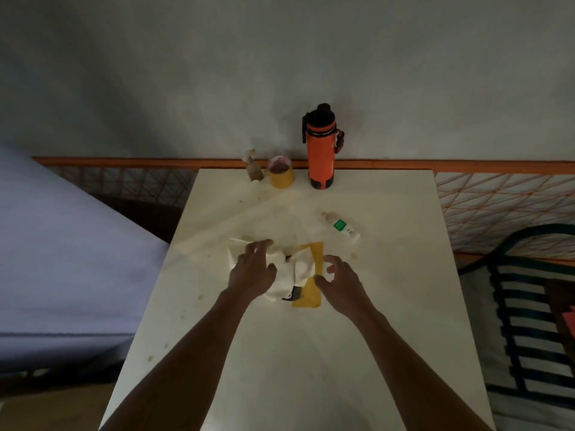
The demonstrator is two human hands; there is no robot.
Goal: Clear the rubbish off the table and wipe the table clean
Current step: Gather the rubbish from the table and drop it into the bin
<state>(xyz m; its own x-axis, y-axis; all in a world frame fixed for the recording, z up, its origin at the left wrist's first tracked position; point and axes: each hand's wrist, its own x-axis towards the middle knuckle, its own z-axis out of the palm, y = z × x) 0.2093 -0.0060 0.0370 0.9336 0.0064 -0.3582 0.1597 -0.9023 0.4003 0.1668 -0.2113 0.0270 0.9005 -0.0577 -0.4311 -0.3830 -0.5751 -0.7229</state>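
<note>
Crumpled white paper rubbish point(287, 272) is being gathered; left hand point(253, 269) pressing it with spread fingers, right hand point(339, 275) hovering loosely curled; scoop both inward, sparing the flat yellow card point(311, 293) beneath

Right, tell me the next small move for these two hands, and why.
Probably close both hands on the crumpled white paper and lift it. The left hand already rests on it, while the right hand hovers open over the flat yellow paper piece beneath.
</note>
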